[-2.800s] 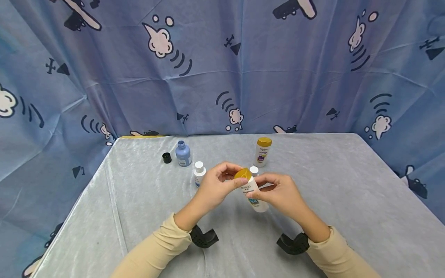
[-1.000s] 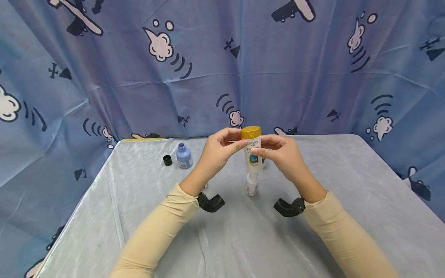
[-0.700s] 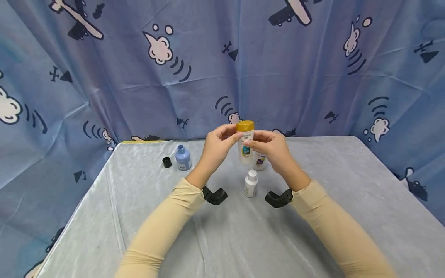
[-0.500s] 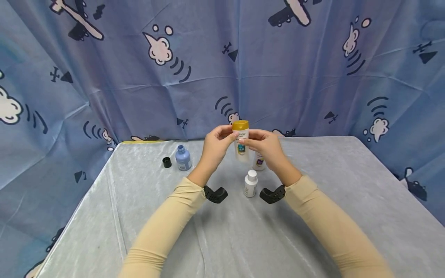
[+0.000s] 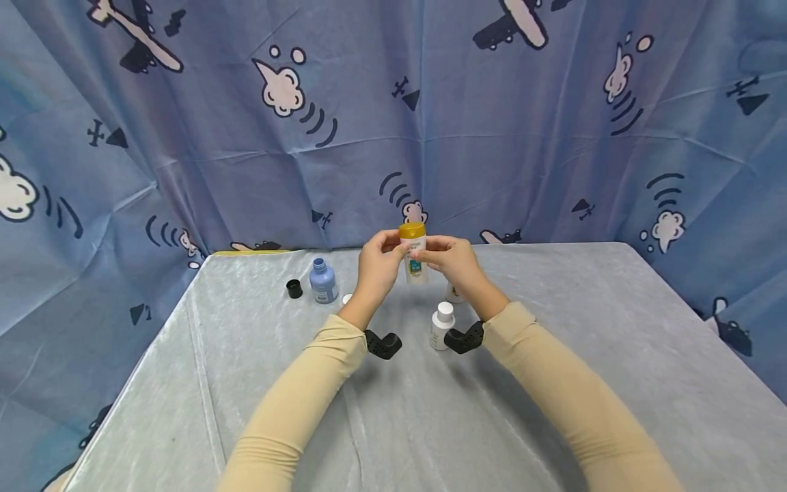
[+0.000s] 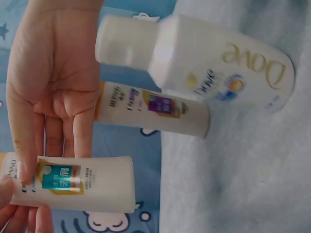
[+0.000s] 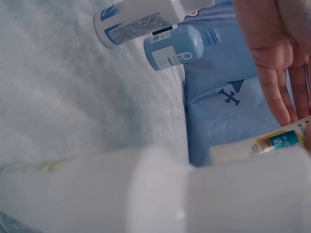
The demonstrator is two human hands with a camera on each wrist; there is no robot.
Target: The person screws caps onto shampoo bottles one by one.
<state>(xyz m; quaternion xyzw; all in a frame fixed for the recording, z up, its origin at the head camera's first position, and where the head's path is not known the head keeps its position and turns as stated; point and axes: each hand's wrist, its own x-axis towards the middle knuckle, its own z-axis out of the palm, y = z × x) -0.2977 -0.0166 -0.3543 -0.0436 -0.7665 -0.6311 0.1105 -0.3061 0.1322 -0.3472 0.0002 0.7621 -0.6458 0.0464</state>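
A small white shampoo bottle (image 5: 417,275) with a gold cap stands upright in the air near the table's back edge. My left hand (image 5: 376,265) pinches it just under the cap. Slightly lower, the thumb and fingers of my right hand (image 5: 453,258) grip the bottle's body. Its teal label (image 6: 60,177) faces me in the left wrist view, where my right hand (image 6: 56,82) comes in from the top. Behind my right forearm a second gold-capped bottle (image 5: 453,294) is mostly hidden; the left wrist view shows its purple label (image 6: 160,104).
A white Dove bottle (image 5: 439,336) stands by my right wrist. At the back left sits an uncapped blue bottle (image 5: 323,285), with a black cap (image 5: 294,289) beside it. Another white bottle (image 7: 138,22) is largely hidden behind my left wrist in the head view.
The shampoo bottle was low and tilted at first; both hands have brought it up and back, upright. Over the last second it has shifted left, and the Dove bottle has come into view.
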